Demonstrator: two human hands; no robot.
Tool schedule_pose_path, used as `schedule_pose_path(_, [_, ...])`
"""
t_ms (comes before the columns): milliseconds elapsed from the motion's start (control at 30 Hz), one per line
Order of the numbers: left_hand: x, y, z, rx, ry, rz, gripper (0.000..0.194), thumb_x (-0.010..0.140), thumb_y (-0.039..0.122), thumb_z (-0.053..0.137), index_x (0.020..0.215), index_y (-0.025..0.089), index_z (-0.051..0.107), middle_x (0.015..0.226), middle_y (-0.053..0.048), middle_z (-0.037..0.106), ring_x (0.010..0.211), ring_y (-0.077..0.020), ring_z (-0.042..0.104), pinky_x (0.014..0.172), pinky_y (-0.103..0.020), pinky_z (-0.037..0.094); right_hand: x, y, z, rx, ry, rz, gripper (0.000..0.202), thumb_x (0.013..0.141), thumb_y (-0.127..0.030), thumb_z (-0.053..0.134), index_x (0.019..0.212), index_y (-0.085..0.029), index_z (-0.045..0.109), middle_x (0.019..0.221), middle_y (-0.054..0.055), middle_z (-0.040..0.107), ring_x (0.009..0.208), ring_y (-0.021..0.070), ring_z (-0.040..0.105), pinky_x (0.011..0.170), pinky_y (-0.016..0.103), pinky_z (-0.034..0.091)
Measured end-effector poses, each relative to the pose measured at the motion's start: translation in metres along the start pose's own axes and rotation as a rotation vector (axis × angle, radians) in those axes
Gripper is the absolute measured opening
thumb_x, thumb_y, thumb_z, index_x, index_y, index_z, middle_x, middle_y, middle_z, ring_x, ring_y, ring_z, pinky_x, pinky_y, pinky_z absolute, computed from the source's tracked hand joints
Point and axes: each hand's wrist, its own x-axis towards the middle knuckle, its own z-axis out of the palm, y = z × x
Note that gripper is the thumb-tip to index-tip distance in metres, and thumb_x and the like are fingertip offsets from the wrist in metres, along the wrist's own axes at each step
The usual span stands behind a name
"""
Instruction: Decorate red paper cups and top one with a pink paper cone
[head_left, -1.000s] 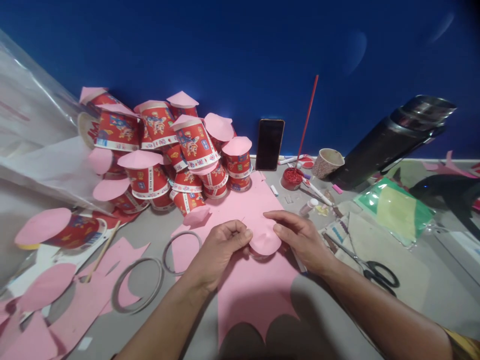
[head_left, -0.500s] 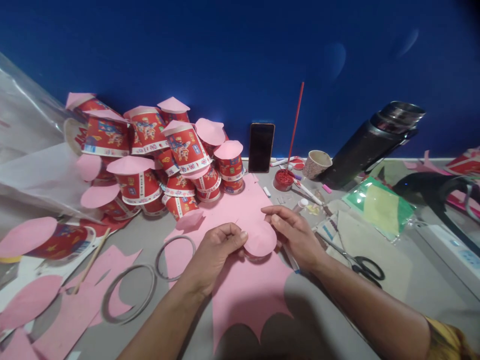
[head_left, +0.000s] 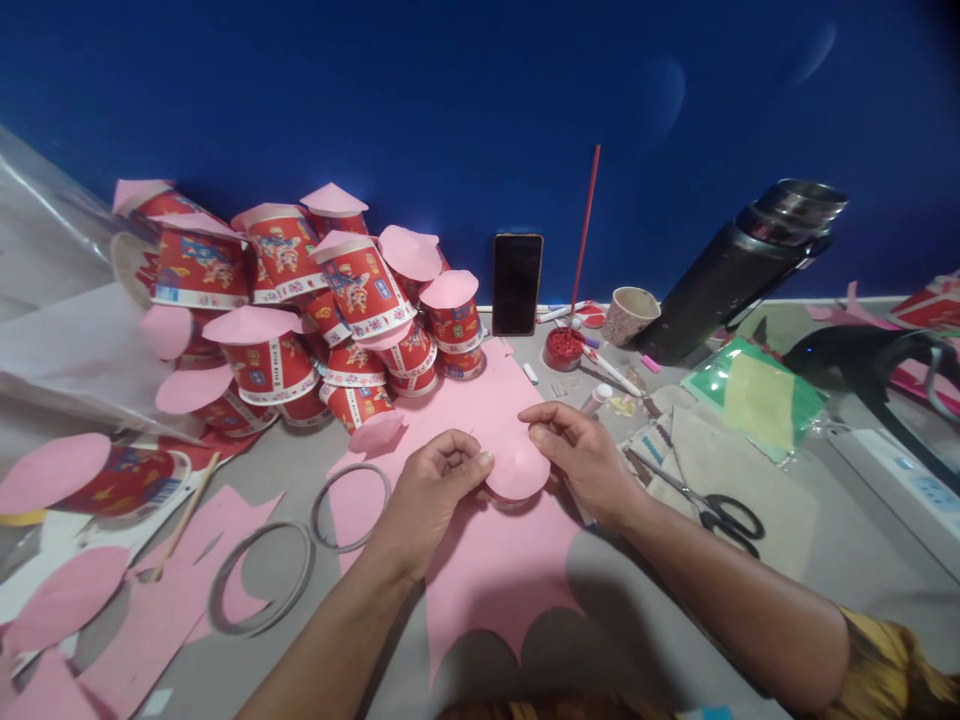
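A shallow pink paper cone (head_left: 517,468) sits in front of me, over the rim of something small that is mostly hidden under it. My left hand (head_left: 439,480) pinches its left edge between thumb and forefinger. On the right side, my right hand (head_left: 581,455) has its thumb and fingers closed at the cone's upper right edge. Below both hands lies a pink paper sheet (head_left: 495,590) with scalloped cut edges. Stacked at the left, several red printed paper cups (head_left: 262,365) stand upside down under similar pink paper cones.
Two grey rings (head_left: 262,632) lie left of my arm beside pink scraps. To the right are scissors (head_left: 724,515), a green plastic packet (head_left: 750,400) and a black flask (head_left: 742,270). A phone (head_left: 517,285) leans on the blue wall near a red pot (head_left: 562,350) holding a stick.
My right hand has moved slightly left, its thumb now at the cone's edge. The left hand keeps its pinch. The whole view has shifted a little.
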Motion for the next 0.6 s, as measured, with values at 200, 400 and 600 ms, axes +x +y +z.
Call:
schedule_pose_path(200, [-0.0033, -0.0011, -0.0027, 0.413, 0.122, 0.396, 0.036, 0.085, 0.032, 0.078, 0.121, 0.03, 0.076, 0.11, -0.003, 0.064, 0.093, -0.0168, 0.063, 0.085, -0.031, 0.053, -0.0012, -0.0013, 0.0012, 0.008, -0.026, -0.021, 0.044, 0.083, -0.052, 0.082, 0.107, -0.018, 0.069, 0.066, -0.007, 0.053, 0.045, 0.0069, 0.043, 0.042, 0.022, 0.032])
schedule_pose_path(400, [-0.0053, -0.0001, -0.0028, 0.505, 0.036, 0.464, 0.031, 0.082, 0.033, 0.083, 0.113, 0.035, 0.082, 0.118, -0.005, 0.064, 0.112, -0.0237, 0.064, 0.085, -0.032, 0.057, 0.0, -0.0017, -0.0002, 0.011, -0.034, -0.06, 0.039, 0.083, -0.047, 0.083, 0.107, -0.018, 0.07, 0.074, -0.005, 0.055, 0.053, 0.0074, 0.043, 0.047, 0.023, 0.033])
schedule_pose_path(600, [-0.0049, 0.0002, -0.0036, 0.484, 0.04, 0.437, 0.029, 0.081, 0.031, 0.084, 0.11, 0.033, 0.084, 0.112, -0.005, 0.068, 0.103, -0.022, 0.066, 0.086, -0.033, 0.056, -0.0025, -0.005, -0.0026, -0.075, 0.016, -0.129, 0.028, 0.086, -0.04, 0.078, 0.105, -0.02, 0.071, 0.078, -0.003, 0.058, 0.061, 0.0105, 0.047, 0.053, 0.024, 0.037])
